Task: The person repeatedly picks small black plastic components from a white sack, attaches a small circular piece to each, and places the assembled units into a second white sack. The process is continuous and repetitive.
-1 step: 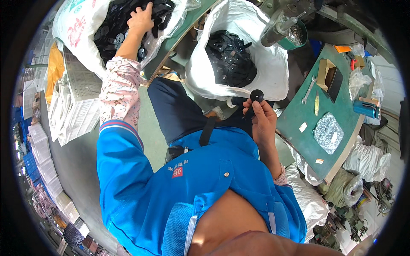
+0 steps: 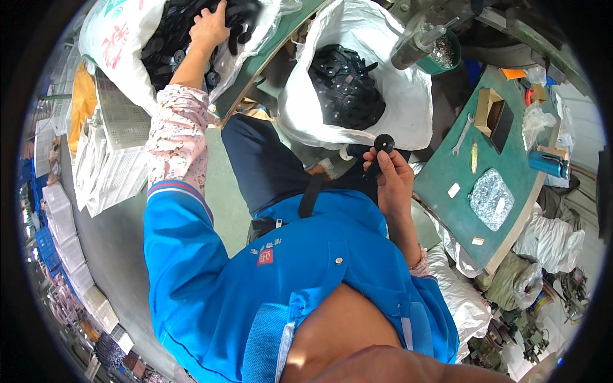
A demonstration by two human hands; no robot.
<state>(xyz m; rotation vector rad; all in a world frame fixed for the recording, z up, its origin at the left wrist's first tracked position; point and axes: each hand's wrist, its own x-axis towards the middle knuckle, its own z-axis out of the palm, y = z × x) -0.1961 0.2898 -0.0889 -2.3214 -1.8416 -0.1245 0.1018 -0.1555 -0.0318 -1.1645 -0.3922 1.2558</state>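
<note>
The left hand (image 2: pixel 209 29) splays over jumbled parts (image 2: pixel 174 33) under its fingers, grip unclear; tangling could bring up several. The right hand (image 2: pixel 394 177) pinches a piece (image 2: pixel 384 143) at its fingertips; loosening could drop it.

The disc-headed part (image 2: pixel 384 143) below the wide-mouthed white sack (image 2: pixel 405 102) was glossy black; right of the sack, the flat desk (image 2: pixel 452 167) was green; left of it, the cloth sleeve (image 2: pixel 177 137) pale pink, flower-patterned.

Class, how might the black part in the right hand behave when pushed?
The black part is probably stiff: its round end shows no bend in the right hand. Its smooth-looking face may be slightly slippery. Held by just the fingers, it is likely light.
</note>
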